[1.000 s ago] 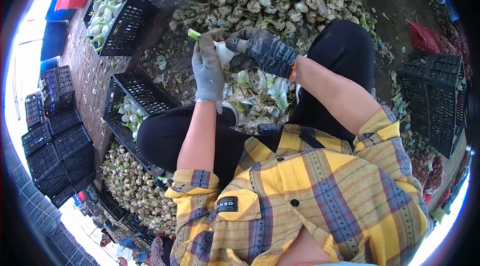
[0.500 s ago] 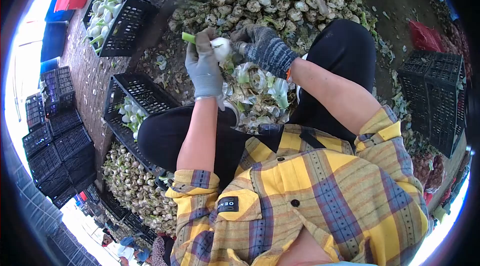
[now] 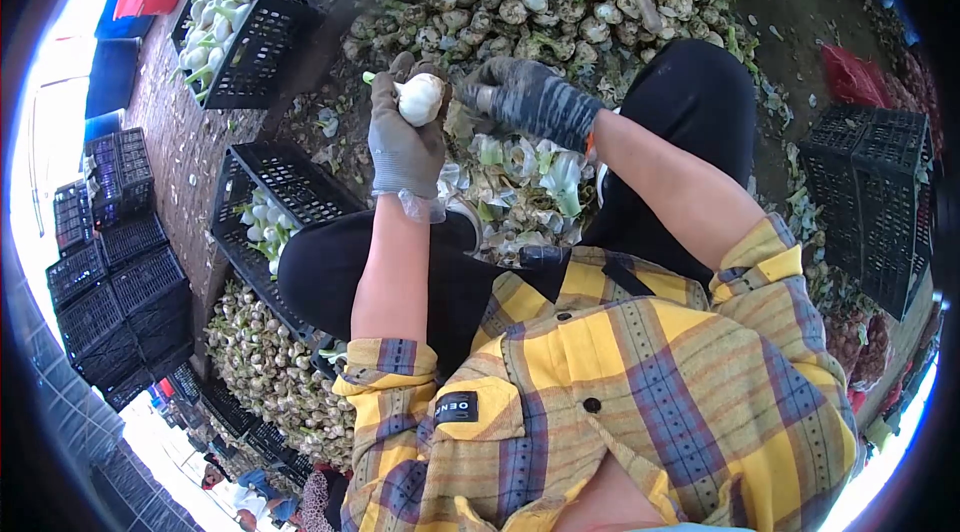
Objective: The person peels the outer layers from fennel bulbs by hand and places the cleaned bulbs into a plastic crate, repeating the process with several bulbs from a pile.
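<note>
My left hand (image 3: 407, 137), in a grey coated glove, is closed around a white garlic bulb (image 3: 421, 99). Its cut green stem (image 3: 369, 78) pokes out on the left, and the browner root end faces right. Close by on the right, my right hand (image 3: 520, 97) wears a dark glove with a striped cuff. Those fingers are curled, with the thumb tip showing pale; whatever they grip is hidden. Under both hands lie peeled skins and leaf scraps (image 3: 560, 182). Beyond them rises a heap of soil-stained garlic bulbs (image 3: 500, 7).
A long-bladed tool (image 3: 640, 0) lies on the heap. At left, a black crate (image 3: 262, 52) holds trimmed bulbs, and another crate (image 3: 290, 177) sits by my left knee. Stacked crates (image 3: 125, 282) stand farther left, more crates (image 3: 865, 192) at right. Loose garlic (image 3: 275, 362) covers the floor at lower left.
The garlic bulb has turned in my left hand, so more of its round side shows and less of its stem. My right hand has shifted slightly.
</note>
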Motion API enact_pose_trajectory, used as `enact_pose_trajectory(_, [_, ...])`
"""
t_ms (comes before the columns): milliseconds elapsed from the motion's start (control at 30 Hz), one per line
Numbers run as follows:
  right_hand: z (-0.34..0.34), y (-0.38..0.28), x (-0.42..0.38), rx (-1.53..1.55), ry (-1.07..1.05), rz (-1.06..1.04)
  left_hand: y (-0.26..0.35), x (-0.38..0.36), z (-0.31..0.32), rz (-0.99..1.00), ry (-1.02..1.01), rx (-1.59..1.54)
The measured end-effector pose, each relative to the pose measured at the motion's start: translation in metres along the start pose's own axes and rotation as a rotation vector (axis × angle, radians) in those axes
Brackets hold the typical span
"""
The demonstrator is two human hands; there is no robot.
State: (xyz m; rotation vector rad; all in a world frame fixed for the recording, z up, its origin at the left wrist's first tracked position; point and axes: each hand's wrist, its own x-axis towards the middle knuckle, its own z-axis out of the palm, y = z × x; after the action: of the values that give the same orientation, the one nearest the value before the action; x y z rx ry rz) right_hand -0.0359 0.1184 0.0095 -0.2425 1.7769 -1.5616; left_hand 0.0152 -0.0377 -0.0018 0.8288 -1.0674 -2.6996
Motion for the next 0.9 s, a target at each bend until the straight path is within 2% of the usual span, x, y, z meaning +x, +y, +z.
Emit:
enact_pose_trajectory(33, [-0.003, -0.006, 0.0, 0.303, -0.093, 0.168, 0.001, -0.002, 0.002, -0.018, -0.024, 0.005])
enact_pose_trajectory(133, [0.003, -0.012, -0.005, 0.441, -0.158, 0.141, -0.002, -0.01, 0.012, -0.025, -0.03, 0.089])
enact_pose_trajectory(167, [0.005, 0.005, 0.003, 0.399, -0.062, 0.015, -0.002, -0.016, 0.018, 0.003, -0.068, 0.148])
enact_pose_trajectory(267, [0.002, 0.023, 0.018, 0.177, -0.005, -0.239, -0.009, -0.004, 0.006, 0.184, -0.068, 0.477])
enact_pose_trajectory(367, [0.0, 0.011, 0.008, 0.503, -0.103, 0.027, -0.011, -0.007, 0.007, 0.253, -0.065, 0.524])
enact_pose_trajectory(500, [0.004, 0.013, 0.011, 0.308, -0.017, 0.009, -0.016, -0.01, 0.015, 0.35, -0.056, 0.589])
enact_pose_trajectory(567, [0.005, 0.02, 0.017, 0.189, 0.016, -0.075, -0.013, -0.005, 0.011, 0.278, -0.033, 0.559])
enact_pose_trajectory(667, [0.008, 0.026, 0.015, 0.345, -0.013, -0.17, -0.013, 0.0, 0.008, 0.218, 0.0, 0.482])
enact_pose_trajectory(767, [0.007, 0.015, 0.006, 0.439, -0.017, -0.09, -0.012, -0.002, 0.01, 0.122, 0.002, 0.339])
enact_pose_trajectory(867, [0.006, 0.005, 0.005, 0.524, -0.094, 0.092, -0.008, -0.011, 0.019, 0.046, -0.015, 0.271])
enact_pose_trajectory(900, [0.007, 0.01, 0.008, 0.499, -0.082, 0.055, -0.008, -0.014, 0.021, 0.025, -0.023, 0.266])
